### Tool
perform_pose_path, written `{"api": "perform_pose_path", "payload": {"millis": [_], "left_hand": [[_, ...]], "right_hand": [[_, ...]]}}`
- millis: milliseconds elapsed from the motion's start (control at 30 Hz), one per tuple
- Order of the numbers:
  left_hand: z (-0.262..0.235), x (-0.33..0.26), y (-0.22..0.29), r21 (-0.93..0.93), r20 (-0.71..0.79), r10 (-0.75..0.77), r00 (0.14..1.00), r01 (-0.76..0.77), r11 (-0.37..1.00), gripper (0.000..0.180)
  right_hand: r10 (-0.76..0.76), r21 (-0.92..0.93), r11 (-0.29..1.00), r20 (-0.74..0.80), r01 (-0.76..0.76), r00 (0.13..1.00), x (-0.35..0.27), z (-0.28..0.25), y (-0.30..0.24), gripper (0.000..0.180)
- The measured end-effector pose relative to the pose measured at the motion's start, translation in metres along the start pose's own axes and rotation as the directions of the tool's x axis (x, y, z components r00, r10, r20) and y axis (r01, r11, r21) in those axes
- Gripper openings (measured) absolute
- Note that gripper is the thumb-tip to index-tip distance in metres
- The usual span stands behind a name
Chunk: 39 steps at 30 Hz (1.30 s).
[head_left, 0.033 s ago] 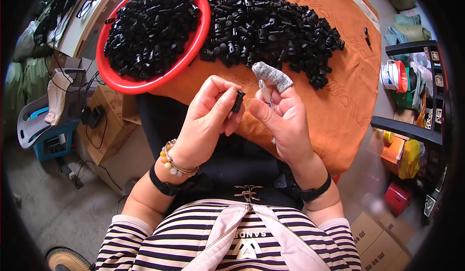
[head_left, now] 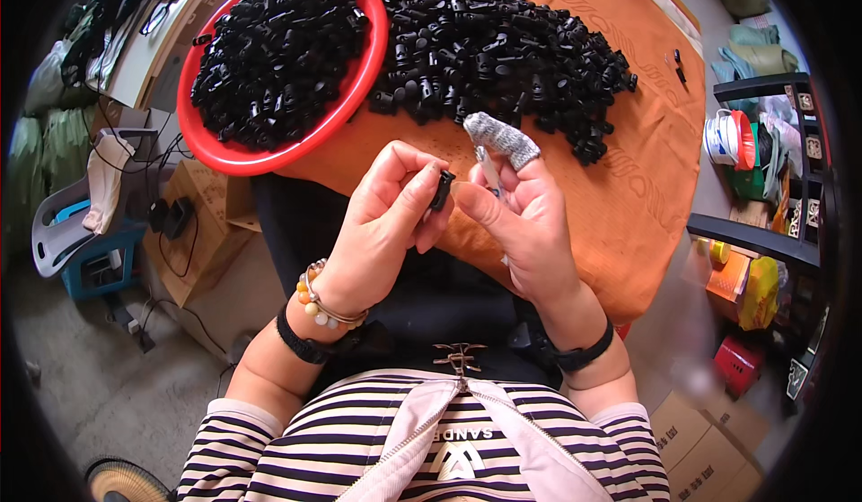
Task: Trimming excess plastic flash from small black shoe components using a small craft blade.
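Above the near edge of the orange cloth, my left hand (head_left: 395,198) pinches a small black plastic part (head_left: 442,189) between thumb and fingers. Close beside it on the right, my right hand (head_left: 530,219) is closed around a slim, silvery, blade-like tool (head_left: 489,171), its lower part hidden by the palm. A grey knitted finger cover (head_left: 503,139) sits on that hand's index finger. The tool and the black part are apart. Beyond my hands lies a loose heap of similar black plastic parts (head_left: 503,53).
A red basin (head_left: 378,62) full of black parts stands left of the heap on the orange tablecloth (head_left: 620,224). A few dark pieces (head_left: 680,69) lie far right. A black shelf rack (head_left: 754,240) stands to the right, a grey-and-blue chair (head_left: 67,224) to the left.
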<state>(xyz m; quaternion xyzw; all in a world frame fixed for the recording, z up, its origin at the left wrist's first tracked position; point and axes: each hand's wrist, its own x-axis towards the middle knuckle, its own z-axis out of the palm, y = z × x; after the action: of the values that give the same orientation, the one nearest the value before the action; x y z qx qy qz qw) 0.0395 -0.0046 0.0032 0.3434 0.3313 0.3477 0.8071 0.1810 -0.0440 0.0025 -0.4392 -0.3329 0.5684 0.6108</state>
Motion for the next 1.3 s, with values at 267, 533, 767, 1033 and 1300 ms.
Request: {"api": "perform_pose_path", "payload": {"millis": [267, 533, 767, 1033, 1300], "left_hand": [[-0.014, 0.003, 0.007, -0.030, -0.109, 0.059, 0.992, -0.062, 0.998, 0.015], [-0.069, 0.017, 0.050, -0.048, -0.177, 0.361, 0.915, -0.375, 0.926, 0.039], [-0.071, 0.017, 0.051, -0.059, -0.129, 0.338, 0.932, -0.348, 0.936, 0.044], [-0.035, 0.012, 0.016, -0.052, -0.057, 0.042, 0.997, -0.045, 0.998, 0.029], [-0.017, 0.008, 0.003, 0.010, 0.028, -0.088, 0.996, 0.088, 0.996, 0.024]], "right_hand": [[0.053, -0.019, 0.998, -0.046, -0.054, 0.998, 0.005, -0.010, 0.005, 0.040], [-0.206, -0.374, 0.922, -0.245, 0.103, 0.947, 0.000, -0.065, 0.000, 0.041], [-0.497, -0.882, 0.466, -0.324, -0.068, 0.805, 0.002, -0.095, -0.011, 0.056], [-0.513, -0.952, 0.287, -0.247, -0.107, 0.822, 0.007, -0.100, -0.010, 0.053], [-0.539, -0.968, 0.226, -0.216, -0.107, 0.814, 0.005, -0.099, -0.007, 0.052]]}}
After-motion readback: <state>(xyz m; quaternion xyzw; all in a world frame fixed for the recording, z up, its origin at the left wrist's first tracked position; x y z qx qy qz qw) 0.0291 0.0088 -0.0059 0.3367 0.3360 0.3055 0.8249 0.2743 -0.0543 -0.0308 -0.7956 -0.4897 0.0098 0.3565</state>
